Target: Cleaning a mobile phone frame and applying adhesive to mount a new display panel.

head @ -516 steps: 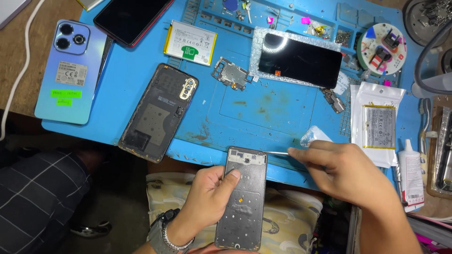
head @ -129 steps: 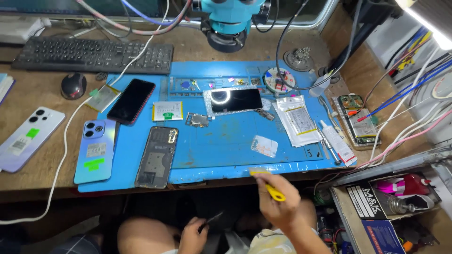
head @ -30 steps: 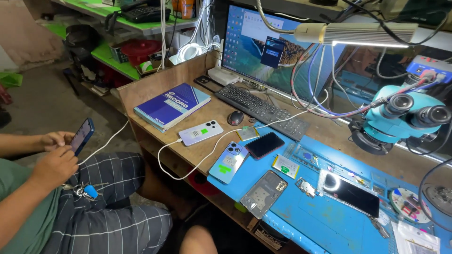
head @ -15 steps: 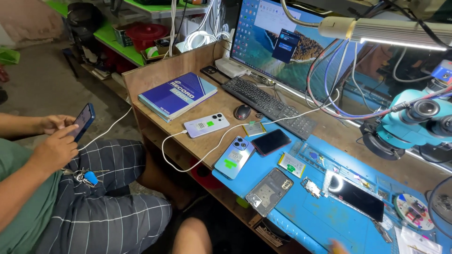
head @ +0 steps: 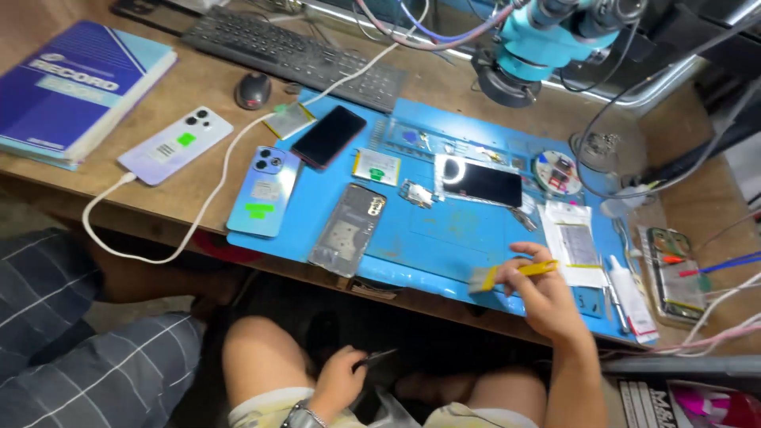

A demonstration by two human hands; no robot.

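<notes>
The right hand (head: 543, 297) is closing its fingers around a yellow-handled brush (head: 514, 273), holding it over the near edge of the blue work mat (head: 444, 246); half a second ago only a fingertip was showing at the frame's bottom, and the view was looking from farther left at the person seated beside the bench with a phone, of whom only a checked-shorts leg (head: 103, 372) is now showing. The left hand (head: 341, 380) is resting low by the knee, curled around a thin dark tool (head: 374, 358), probably tweezers.

On the mat, just beyond the brush, a flat clear packet (head: 572, 242) with a pale rectangular part inside is lying beside a white glue tube (head: 630, 292). A small white-and-yellow battery (head: 376, 167) with a green label is sitting mid-mat, near an opened phone frame (head: 348, 230) and a dark screen (head: 481, 181). A light-blue phone (head: 264, 190) is wearing a green sticker, as is the white phone (head: 176, 145) on the wooden bench. At the far left a blue book (head: 75, 87) is lying flat.
</notes>
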